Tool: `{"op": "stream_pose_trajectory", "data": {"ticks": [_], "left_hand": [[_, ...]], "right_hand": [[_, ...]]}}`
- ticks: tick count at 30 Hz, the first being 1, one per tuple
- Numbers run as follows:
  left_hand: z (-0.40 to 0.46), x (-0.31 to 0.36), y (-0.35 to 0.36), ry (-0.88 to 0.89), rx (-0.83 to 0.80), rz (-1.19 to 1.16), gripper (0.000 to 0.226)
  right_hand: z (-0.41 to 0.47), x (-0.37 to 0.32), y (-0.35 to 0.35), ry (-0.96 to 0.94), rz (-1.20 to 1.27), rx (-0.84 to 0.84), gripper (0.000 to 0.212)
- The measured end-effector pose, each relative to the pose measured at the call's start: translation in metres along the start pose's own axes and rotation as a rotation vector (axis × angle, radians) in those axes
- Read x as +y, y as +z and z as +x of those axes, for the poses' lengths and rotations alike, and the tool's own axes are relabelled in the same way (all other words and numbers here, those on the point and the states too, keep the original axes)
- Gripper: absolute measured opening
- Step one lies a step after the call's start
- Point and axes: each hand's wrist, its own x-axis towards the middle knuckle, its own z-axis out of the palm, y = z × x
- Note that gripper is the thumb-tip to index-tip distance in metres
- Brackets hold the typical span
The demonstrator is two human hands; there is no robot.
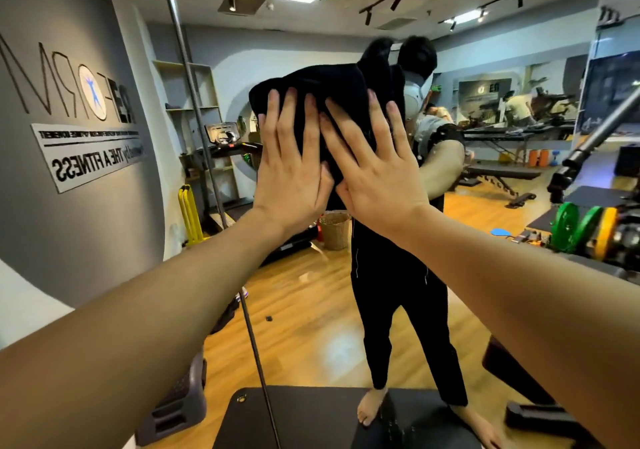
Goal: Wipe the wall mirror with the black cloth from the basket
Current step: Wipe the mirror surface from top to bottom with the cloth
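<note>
Both hands flat on the cloth (pixel 311 102), pressing it against the mirror (pixel 346 292) up high. Left hand (pixel 289 168) and right hand (pixel 375 168) side by side, fingers straight and spread wide.

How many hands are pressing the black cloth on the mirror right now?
2: the left hand lies flat on the black cloth's lower left, the right hand flat on its lower right, fingers straight.

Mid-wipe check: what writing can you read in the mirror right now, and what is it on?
"THE A FITNESS", reversed by the mirror, on the white wall sign.
Large outline letters above it: reversed, partly cut off, not safely readable.
Small line at the sign's top: too small to read.
Black cloth: no writing.
</note>
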Motion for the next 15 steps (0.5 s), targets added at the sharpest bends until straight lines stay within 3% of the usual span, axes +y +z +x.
{"op": "stream_pose_trajectory", "data": {"ticks": [15], "left_hand": [[0.044, 0.162, 0.043, 0.055, 0.006, -0.064, 0.076]], "right_hand": [[-0.091, 0.151, -0.03, 0.048, -0.049, 0.046, 0.063]]}}
